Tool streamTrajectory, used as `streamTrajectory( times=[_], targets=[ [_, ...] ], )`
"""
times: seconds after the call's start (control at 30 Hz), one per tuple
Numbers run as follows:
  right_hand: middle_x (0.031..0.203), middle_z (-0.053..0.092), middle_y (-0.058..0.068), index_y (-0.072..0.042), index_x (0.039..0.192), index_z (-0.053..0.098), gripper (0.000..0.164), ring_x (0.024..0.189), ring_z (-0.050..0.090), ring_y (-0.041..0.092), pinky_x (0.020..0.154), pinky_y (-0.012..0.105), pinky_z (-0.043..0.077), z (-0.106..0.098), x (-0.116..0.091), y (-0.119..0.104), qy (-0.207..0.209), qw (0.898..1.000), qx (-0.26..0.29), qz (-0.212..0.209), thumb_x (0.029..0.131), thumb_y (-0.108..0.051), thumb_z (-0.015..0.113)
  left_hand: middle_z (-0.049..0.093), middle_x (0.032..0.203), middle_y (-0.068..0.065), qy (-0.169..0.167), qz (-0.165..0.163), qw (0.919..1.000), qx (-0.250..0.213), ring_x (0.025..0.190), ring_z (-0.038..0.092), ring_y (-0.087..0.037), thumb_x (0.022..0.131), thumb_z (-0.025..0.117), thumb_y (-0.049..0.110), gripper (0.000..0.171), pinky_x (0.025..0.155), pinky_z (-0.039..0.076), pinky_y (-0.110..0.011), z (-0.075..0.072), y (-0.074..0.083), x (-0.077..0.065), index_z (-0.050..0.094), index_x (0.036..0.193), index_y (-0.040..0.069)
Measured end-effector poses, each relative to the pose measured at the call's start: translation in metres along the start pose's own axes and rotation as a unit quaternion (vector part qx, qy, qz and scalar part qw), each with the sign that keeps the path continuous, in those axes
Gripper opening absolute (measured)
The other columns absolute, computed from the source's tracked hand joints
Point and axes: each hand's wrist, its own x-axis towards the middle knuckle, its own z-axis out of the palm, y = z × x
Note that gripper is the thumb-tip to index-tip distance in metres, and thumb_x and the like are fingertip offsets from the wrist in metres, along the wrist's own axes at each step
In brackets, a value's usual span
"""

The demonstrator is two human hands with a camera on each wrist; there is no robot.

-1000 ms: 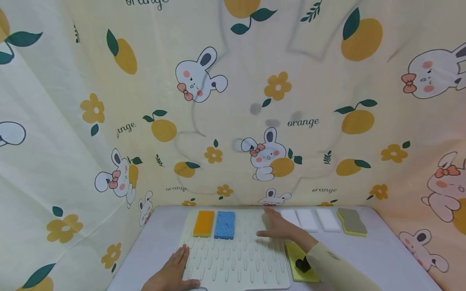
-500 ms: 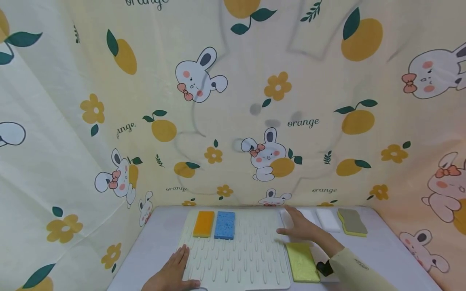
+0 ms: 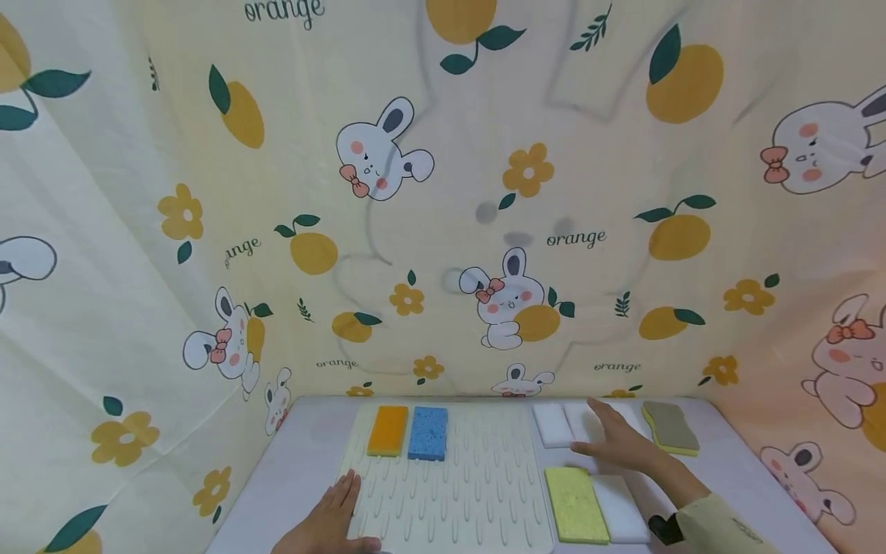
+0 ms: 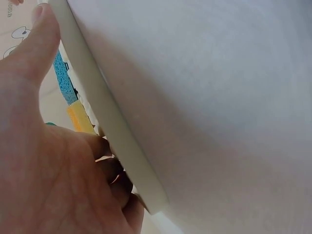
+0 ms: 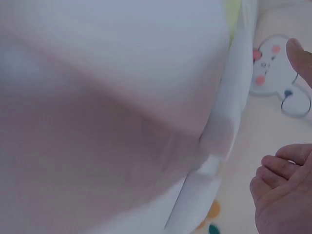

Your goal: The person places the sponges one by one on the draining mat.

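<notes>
A cream board (image 3: pixel 443 500) with raised ribs lies flat in the head view, bearing an orange sponge (image 3: pixel 388 431) and a blue sponge (image 3: pixel 428 434) at its far left. My left hand (image 3: pixel 325 515) rests at the board's near left corner, fingers along the side edge and thumb at the front edge; the left wrist view shows this hand (image 4: pixel 63 161) against the board's rim (image 4: pixel 112 117). With fingers extended and thumb spread, my right hand (image 3: pixel 616 440) is over the white sponges (image 3: pixel 551 425) at the back right. It holds nothing.
Right of the board lie a yellow-green sponge (image 3: pixel 577 504) and a white sponge (image 3: pixel 621 508) side by side. A grey-topped yellow sponge (image 3: pixel 671 427) lies at the far right of the white table (image 3: pixel 713 492). A printed curtain (image 3: pixel 443 192) hangs behind and beside the table.
My right hand has moved right, from over the board to over the white sponges, uncovering the board's right part and the near sponges. The left hand stays at the corner.
</notes>
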Motion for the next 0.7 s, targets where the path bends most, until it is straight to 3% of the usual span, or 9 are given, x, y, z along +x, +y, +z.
streamTrajectory(
  times=[0.33, 0.5, 0.7],
  targets=[
    [0.164, 0.020, 0.046, 0.016, 0.162, 0.021, 0.112, 0.146, 0.024, 0.070, 0.110, 0.083, 0.033, -0.035, -0.018, 0.030, 0.020, 1.000, -0.016, -0.003, 0.093, -0.046, 0.084, 0.020, 0.175, -0.026, -0.004, -0.005, 1.0000, 0.002, 0.160, 0.021, -0.049, 0.082, 0.075, 0.077, 0.128, 0.124, 0.022, -0.072, -0.001, 0.001, -0.001, 0.023, 0.168, -0.003],
    [0.159, 0.025, 0.049, 0.018, 0.159, 0.023, 0.112, 0.142, 0.029, 0.070, 0.110, 0.082, 0.034, -0.053, -0.019, 0.044, 0.033, 0.998, -0.044, 0.008, 0.091, -0.044, 0.086, 0.021, 0.175, -0.027, 0.001, 0.004, 1.0000, 0.009, 0.160, 0.022, -0.049, 0.084, 0.077, 0.073, 0.126, 0.126, 0.022, -0.069, -0.003, 0.005, -0.004, 0.024, 0.167, -0.005],
    [0.157, 0.026, 0.050, 0.022, 0.158, 0.020, 0.113, 0.141, 0.029, 0.069, 0.113, 0.082, 0.029, -0.066, -0.018, 0.064, 0.029, 0.998, -0.041, 0.024, 0.092, -0.042, 0.086, 0.019, 0.175, -0.027, 0.000, 0.005, 1.0000, 0.008, 0.160, 0.022, -0.049, 0.085, 0.076, 0.073, 0.126, 0.125, 0.023, -0.070, -0.004, 0.009, -0.008, 0.022, 0.168, -0.005]
  ],
)
